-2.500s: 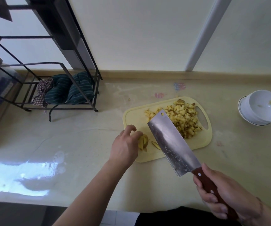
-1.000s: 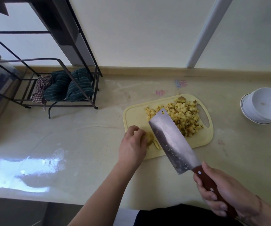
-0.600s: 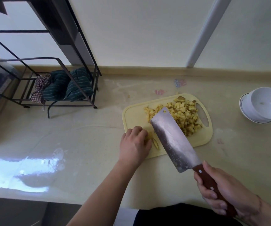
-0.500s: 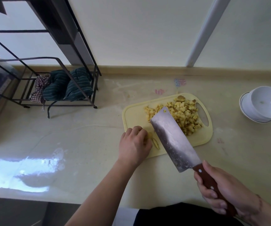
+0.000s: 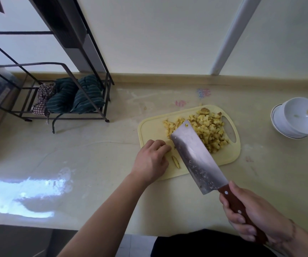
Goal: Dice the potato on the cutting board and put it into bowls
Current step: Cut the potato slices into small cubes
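On a pale table [image 5: 94,164], the left hand [image 5: 150,161] rests knuckles-up at the near left corner of a yellow board [image 5: 149,130], its fingers [image 5: 160,145] curled down; whether they grip a potato piece underneath cannot be told. Just right of those fingers lies a thin potato sliver [image 5: 175,161]. The right hand [image 5: 255,217] grips the wooden handle of a cleaver [image 5: 195,154], blade slanted above the board. Beyond the blade sits a heap of diced potato [image 5: 208,128]. Far right of both hands stand stacked white bowls [image 5: 297,117].
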Available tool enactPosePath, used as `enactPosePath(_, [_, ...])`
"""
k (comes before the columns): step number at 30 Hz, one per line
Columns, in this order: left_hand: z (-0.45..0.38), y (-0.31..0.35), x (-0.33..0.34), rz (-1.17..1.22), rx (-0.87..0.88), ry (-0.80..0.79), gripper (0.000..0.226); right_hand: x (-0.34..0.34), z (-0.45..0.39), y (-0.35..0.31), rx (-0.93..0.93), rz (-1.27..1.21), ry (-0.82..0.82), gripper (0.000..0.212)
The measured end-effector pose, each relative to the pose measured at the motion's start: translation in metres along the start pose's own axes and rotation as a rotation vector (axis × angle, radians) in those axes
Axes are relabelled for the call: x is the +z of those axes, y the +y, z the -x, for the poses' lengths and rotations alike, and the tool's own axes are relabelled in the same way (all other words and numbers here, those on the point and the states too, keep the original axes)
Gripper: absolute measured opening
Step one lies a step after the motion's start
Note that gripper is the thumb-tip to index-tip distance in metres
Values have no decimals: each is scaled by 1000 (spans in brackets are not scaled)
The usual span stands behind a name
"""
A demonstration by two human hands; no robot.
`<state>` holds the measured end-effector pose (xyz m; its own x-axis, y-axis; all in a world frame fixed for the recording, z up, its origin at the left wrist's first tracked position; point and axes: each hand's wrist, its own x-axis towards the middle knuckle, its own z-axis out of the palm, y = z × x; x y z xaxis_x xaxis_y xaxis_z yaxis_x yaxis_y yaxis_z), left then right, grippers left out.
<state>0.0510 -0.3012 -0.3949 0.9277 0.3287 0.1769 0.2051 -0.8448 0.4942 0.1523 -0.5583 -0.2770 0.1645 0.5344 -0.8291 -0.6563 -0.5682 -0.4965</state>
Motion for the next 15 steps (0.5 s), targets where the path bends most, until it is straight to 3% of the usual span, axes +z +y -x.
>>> enactPosePath(6, [5, -2, -6, 92, -54, -47, 46, -2, -1, 0, -4, -16, -5, 54])
enactPosePath(10, [9, -3, 6, 9, -35, 61, 21, -2, -2, -1, -7, -38, -8, 53])
enactPosePath(15, [15, 0, 11, -67, 90, 191, 11, -2, -2, 1, -13, -39, -10, 61])
